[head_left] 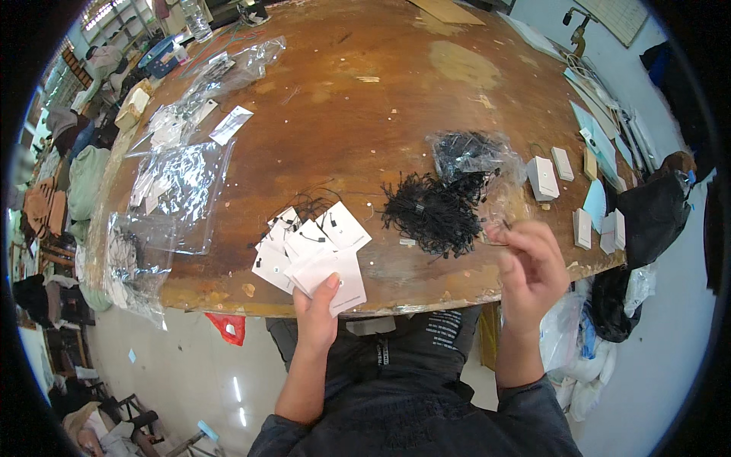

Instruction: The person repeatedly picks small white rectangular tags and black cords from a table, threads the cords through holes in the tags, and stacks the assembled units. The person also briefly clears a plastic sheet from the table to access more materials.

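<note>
My left hand [316, 316] is closed on a small stack of white hang tags [346, 282], thumb on top, at the table's near edge. Just beyond it lies a loose heap of white hang tags [308, 238] with black strings looped through them. To the right, my right hand [535, 266] is raised with its fingertips pinched together. A thin dark bit, which looks like a black string [504, 225], shows at the fingertips. Beside that hand is a tangled pile of black tag strings [428, 213]. A clear plastic bag [472, 152] with more black strings lies behind the pile.
Stacks of white tags [542, 179] stand at the right, with more small stacks [582, 228] near the edge. Clear plastic bags [186, 194] with tags cover the left side of the wooden table [343, 99]. A black bag [659, 206] hangs past the right edge.
</note>
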Demonstrator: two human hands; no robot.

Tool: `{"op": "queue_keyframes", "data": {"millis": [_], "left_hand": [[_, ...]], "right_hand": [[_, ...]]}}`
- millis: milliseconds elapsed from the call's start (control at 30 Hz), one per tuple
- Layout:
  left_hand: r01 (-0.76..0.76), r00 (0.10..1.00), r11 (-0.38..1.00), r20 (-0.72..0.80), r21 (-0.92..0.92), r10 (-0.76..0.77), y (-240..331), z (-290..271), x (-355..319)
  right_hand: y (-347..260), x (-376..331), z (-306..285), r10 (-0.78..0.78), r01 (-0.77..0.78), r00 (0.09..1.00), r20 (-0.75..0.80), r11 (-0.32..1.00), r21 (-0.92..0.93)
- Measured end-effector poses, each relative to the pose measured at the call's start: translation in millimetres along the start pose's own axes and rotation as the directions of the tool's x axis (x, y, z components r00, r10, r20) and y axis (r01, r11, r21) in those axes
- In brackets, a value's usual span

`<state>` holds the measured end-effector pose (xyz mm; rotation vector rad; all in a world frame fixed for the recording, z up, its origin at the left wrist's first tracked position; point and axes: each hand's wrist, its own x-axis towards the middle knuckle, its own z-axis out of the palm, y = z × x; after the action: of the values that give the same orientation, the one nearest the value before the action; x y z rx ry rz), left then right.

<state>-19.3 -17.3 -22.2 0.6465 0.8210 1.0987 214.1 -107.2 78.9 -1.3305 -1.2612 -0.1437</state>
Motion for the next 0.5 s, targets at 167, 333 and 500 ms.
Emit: {"op": "queue_keyframes", "data": {"millis": [167,333,500], "left_hand": [[-0.176,0.984,0.968,0.02,0.18,0.176,3.4,5.8,0.9],[-0.242,0.969,0.946,-0.001,0.216,0.248,4.3,13.3,-0.5],[-0.282,0.958,0.928,0.021,0.245,0.286,3.1,14.6,-2.8]], "right_hand": [[-14.5,-7.4,35.0,0.129,-0.136,0.991,0.045,0.952,0.275],[-8.7,-33.1,98.3,0.253,-0.333,0.901,0.354,0.924,0.187],[-10.5,-59.5,130.7,0.359,-0.439,0.871,0.335,0.875,0.204]]}}
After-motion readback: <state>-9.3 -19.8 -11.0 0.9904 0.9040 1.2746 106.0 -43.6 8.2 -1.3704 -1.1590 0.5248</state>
